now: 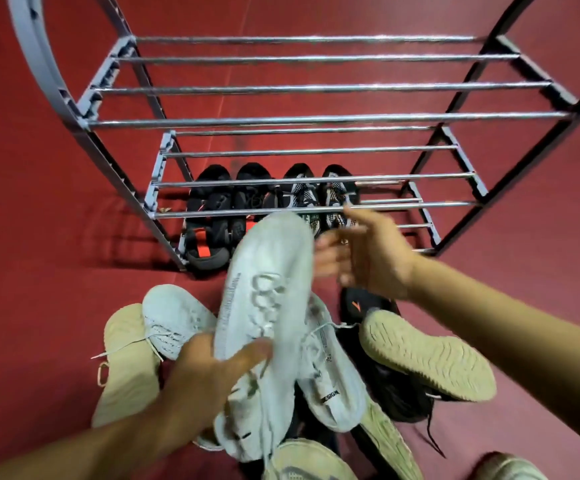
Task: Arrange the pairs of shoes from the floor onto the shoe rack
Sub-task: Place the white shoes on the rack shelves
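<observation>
My left hand (208, 372) grips a white knit sneaker (267, 282) near its heel and holds it up, toe pointing toward the shoe rack (295, 207). My right hand (368, 252) hovers just right of the sneaker's toe, fingers spread, holding nothing. On the rack's lowest shelf stand a black pair with orange accents (212, 206) and a black-and-white patterned pair (337, 195). A second white sneaker (177, 322) lies on the floor to the left, a third one (333, 375) beneath the held shoe.
Beige shoes lie on the red floor: one at left (125, 368), one sole-up at right (427, 355), others at the bottom (309, 459). Black shoes (399, 393) lie under the pile. The rack's upper two shelves of metal bars (316, 88) hold nothing.
</observation>
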